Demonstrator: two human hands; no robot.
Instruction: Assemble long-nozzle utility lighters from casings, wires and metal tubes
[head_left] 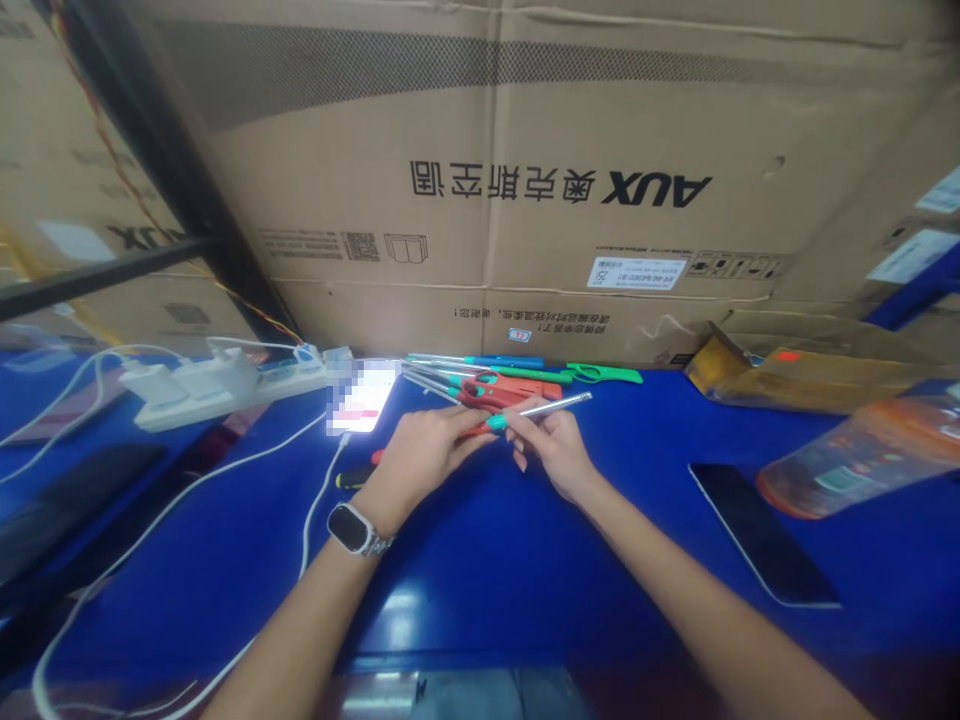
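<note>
Both of my hands meet over the blue table (pixel 480 560) on one long-nozzle lighter (pixel 551 404) with a metal tube and a teal collar. My left hand (pixel 420 450), with a smartwatch on its wrist, is closed around the lighter's body. My right hand (pixel 551 450) pinches the metal tube near the collar. Just behind my hands lie several more lighters: a red one (pixel 506 390), a green one (pixel 600 374) and a blue one (pixel 495 360).
A lit phone (pixel 364 400) on a white cable lies left of my hands, beside a power strip (pixel 217 385) with chargers. A dark phone (pixel 761 530) and an orange plastic bottle (pixel 855 460) lie on the right. A big cardboard box (pixel 525 170) walls off the back.
</note>
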